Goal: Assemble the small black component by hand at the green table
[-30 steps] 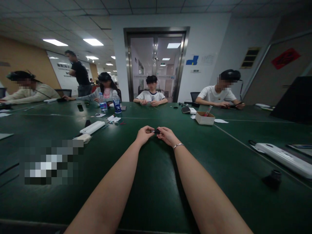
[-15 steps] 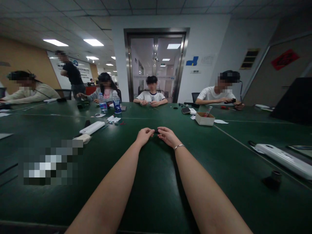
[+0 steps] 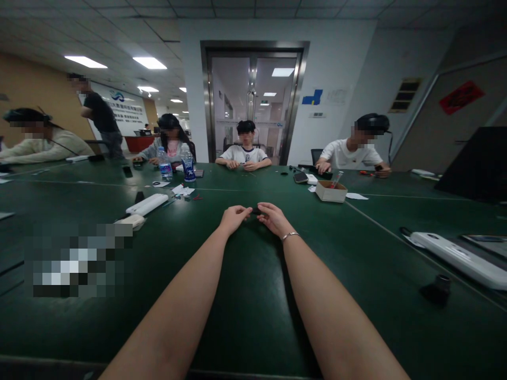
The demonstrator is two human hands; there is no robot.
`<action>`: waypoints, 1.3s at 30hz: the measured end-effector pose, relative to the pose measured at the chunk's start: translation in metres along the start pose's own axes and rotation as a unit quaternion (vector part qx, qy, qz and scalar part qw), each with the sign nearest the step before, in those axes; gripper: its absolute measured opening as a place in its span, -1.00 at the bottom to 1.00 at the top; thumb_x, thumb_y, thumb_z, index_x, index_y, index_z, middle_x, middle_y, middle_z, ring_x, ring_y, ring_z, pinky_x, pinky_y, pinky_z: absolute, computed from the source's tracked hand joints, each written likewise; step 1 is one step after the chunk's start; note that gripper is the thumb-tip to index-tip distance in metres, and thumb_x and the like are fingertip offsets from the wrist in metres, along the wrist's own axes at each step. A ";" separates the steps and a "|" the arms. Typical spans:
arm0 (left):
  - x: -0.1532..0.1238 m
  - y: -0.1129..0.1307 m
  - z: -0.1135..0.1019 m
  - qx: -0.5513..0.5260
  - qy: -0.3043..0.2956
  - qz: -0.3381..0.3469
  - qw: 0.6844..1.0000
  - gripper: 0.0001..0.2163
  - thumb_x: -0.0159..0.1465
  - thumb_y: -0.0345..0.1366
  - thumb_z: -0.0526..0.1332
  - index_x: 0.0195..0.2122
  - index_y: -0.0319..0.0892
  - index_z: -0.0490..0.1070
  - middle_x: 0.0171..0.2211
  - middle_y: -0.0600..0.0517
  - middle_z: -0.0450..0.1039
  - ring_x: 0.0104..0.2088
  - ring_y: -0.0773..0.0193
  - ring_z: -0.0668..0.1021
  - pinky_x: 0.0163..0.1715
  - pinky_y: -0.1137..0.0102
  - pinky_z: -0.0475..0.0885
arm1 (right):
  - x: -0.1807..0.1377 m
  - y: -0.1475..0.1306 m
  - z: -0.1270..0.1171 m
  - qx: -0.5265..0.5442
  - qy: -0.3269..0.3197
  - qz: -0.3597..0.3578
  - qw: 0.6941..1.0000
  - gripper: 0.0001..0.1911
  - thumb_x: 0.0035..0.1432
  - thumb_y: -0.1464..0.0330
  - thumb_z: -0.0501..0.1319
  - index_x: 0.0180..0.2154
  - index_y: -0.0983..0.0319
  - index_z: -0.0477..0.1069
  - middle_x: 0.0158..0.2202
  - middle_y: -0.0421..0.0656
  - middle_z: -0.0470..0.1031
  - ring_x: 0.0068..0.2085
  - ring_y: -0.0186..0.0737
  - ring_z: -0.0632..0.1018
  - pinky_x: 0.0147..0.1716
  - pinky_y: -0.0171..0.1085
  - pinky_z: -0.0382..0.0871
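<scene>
A small dark object (image 3: 255, 211) is pinched between my two hands just above the green table (image 3: 253, 295); it is too small and dark to name. My left hand (image 3: 235, 217) grips its left end with thumb and fingertips. From the other side, my right hand (image 3: 272, 216) holds it with thumb and forefinger, the other fingers curled below. Both forearms stretch forward over the tabletop. A bracelet (image 3: 290, 236) circles my right wrist.
To the right are a white device (image 3: 461, 260), a black cylindrical thing (image 3: 439, 290) and a cardboard box (image 3: 331, 193). Left of my hands are a white bar-shaped case (image 3: 147, 205), paper scraps (image 3: 182, 190) and two bottles (image 3: 188, 164). Several people sit around the table.
The view has shifted slightly. My hands keep their pinch on the small dark object with little movement. The person at the right has lowered one hand to the table.
</scene>
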State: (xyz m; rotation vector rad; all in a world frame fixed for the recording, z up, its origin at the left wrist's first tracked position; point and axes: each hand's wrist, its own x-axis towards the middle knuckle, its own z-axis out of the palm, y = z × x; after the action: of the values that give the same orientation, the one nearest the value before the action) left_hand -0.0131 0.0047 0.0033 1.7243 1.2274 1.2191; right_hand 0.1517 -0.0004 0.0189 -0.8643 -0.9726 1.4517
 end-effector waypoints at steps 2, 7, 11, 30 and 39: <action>-0.001 0.002 0.000 -0.031 0.006 0.019 0.999 -0.66 0.06 -0.09 0.29 -0.24 -0.23 0.48 -0.33 -0.07 0.54 -0.46 0.33 0.52 -0.38 0.40 0.41 | 0.000 -0.001 -0.002 0.003 0.011 0.001 1.000 -0.91 0.03 0.51 0.27 -0.36 0.28 0.41 -0.52 -0.19 0.46 -0.59 -0.41 0.48 -0.64 -0.45 0.35; -0.002 0.004 -0.001 -0.054 0.006 0.037 0.998 -0.76 0.08 -0.26 0.29 -0.24 -0.24 0.45 -0.32 -0.07 0.51 -0.49 0.36 0.52 -0.36 0.37 0.43 | 0.001 -0.001 -0.005 0.007 0.001 -0.001 1.000 -0.95 0.02 0.50 0.28 -0.39 0.29 0.44 -0.51 -0.17 0.48 -0.57 -0.40 0.48 -0.60 -0.43 0.38; -0.001 0.004 0.000 -0.027 0.016 -0.004 0.999 -0.80 0.13 -0.24 0.22 -0.27 -0.24 0.44 -0.38 -0.03 0.49 -0.49 0.35 0.50 -0.41 0.42 0.40 | 0.002 0.001 -0.006 0.018 -0.022 -0.005 1.000 -0.87 -0.03 0.56 0.28 -0.39 0.26 0.44 -0.47 -0.20 0.49 -0.50 -0.40 0.52 -0.47 -0.40 0.46; -0.004 0.008 -0.002 0.055 0.017 -0.017 0.998 -0.55 0.19 0.08 0.00 -0.55 -0.20 0.39 -0.58 0.05 0.42 -0.59 0.35 0.43 -0.48 0.43 0.32 | -0.002 -0.002 -0.004 -0.033 -0.076 0.011 0.996 -0.88 0.06 0.42 0.28 -0.29 0.28 0.44 -0.53 -0.19 0.48 -0.60 -0.44 0.46 -0.62 -0.48 0.36; -0.002 0.004 -0.002 0.074 0.014 -0.032 0.997 -0.51 0.19 0.11 -0.02 -0.58 -0.20 0.39 -0.64 0.05 0.39 -0.62 0.35 0.43 -0.51 0.43 0.31 | -0.004 -0.004 -0.004 -0.030 -0.094 0.024 0.995 -0.82 0.03 0.50 0.24 -0.25 0.26 0.40 -0.53 -0.17 0.50 -0.56 -0.40 0.49 -0.56 -0.43 0.39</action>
State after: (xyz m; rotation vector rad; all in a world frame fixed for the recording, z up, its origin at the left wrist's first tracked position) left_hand -0.0137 0.0010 0.0071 1.7633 1.4102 1.1431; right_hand 0.1577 -0.0038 0.0208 -0.8098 -1.1471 1.5722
